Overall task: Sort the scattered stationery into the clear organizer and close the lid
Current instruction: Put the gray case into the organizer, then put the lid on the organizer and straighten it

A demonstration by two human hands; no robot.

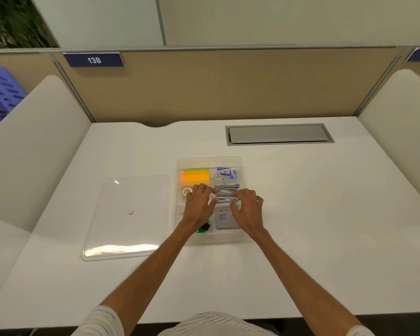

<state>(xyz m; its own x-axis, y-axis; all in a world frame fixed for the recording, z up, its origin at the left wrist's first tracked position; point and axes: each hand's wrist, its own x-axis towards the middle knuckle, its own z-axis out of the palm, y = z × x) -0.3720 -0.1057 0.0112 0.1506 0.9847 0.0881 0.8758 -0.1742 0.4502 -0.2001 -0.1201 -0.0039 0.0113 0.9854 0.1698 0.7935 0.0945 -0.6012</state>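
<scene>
Stationery, a silvery bundle [224, 199], is pinched between your left hand [199, 206] and right hand [247, 210] over the organizer [218, 238] at the middle of the desk [313, 214]; release unevenly and pieces may scatter across compartments.

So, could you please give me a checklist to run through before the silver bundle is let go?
1. Left hand and right hand each pinch an end of the silver bundle: ok.
2. Bundle is over the organizer: ok.
3. Bundle is seated inside one compartment: cannot tell.
4. Lid is off, lying flat on the desk left of the organizer: ok.
5. Nothing stands above the organizer's rim: cannot tell.
</scene>
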